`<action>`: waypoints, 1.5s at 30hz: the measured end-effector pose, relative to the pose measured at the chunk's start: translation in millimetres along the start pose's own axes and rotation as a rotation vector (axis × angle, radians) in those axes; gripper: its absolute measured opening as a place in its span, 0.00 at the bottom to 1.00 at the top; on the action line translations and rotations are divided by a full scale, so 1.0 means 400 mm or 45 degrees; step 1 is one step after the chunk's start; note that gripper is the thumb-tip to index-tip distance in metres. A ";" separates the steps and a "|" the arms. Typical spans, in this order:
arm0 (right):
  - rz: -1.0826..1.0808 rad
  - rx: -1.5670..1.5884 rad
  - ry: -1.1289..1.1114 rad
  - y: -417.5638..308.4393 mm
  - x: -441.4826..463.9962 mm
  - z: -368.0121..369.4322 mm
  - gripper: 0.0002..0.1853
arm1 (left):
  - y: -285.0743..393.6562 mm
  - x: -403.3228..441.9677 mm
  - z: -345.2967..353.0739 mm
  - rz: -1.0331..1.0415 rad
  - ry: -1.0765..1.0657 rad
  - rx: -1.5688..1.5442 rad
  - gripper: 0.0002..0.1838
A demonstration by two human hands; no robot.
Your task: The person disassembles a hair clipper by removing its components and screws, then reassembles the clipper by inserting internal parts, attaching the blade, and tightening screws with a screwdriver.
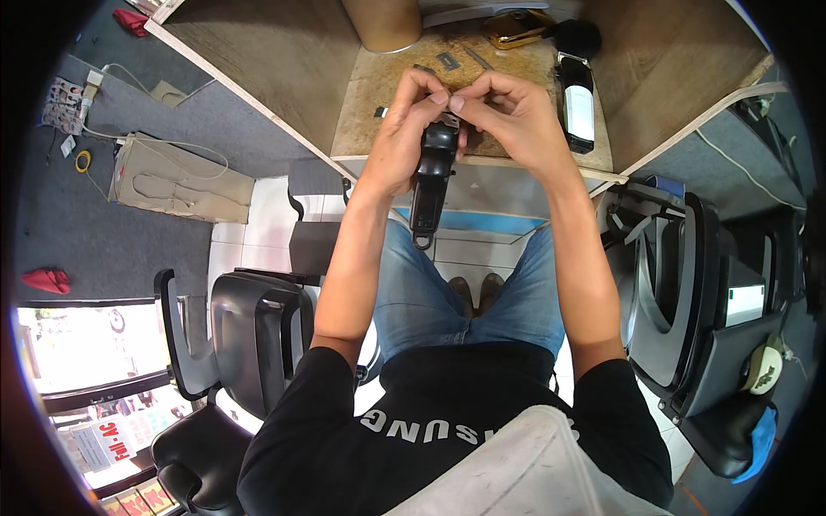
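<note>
A black hair clipper (pixel 434 168) hangs over the front edge of the wooden shelf (pixel 370 95), its head up and its looped end down. My left hand (pixel 409 129) is closed around the clipper's upper part, with thumb and index finger at its head. My right hand (pixel 512 116) pinches at the same spot, thumb and index finger close together; what lies between those fingertips is too small to make out. Behind the hands, a small dark metal plate (pixel 448 61) and a thin grey piece (pixel 478 58) rest on the shelf.
On the shelf stand a brown container (pixel 385 24), a gold clipper (pixel 519 28), a black brush (pixel 577 38) and a black bottle with a white label (pixel 578 107). Wooden side panels flank the hands. Black chairs (pixel 258 331) are on both sides below.
</note>
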State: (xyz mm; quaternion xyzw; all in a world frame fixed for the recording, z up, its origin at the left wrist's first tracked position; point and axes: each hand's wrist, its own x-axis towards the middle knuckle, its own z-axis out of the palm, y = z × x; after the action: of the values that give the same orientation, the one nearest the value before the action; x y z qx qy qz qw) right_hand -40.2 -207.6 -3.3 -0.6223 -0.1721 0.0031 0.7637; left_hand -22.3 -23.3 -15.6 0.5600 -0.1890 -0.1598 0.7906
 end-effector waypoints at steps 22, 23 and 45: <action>-0.614 -0.741 0.123 0.028 -0.016 0.021 0.18 | -0.023 0.006 -0.018 0.203 0.136 -0.161 0.08; -0.616 -0.748 0.122 0.027 -0.017 0.022 0.17 | -0.024 0.005 -0.017 0.213 0.132 -0.157 0.08; -0.730 -0.851 0.166 0.024 -0.029 0.045 0.16 | -0.019 0.008 -0.014 0.126 0.173 -0.218 0.09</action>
State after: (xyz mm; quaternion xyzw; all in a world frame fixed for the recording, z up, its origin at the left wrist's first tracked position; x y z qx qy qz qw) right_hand -53.8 -191.0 -12.4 -0.7610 -0.2807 -0.3039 0.4998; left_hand -17.1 -22.7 -24.1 0.4901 -0.1481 -0.0978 0.8534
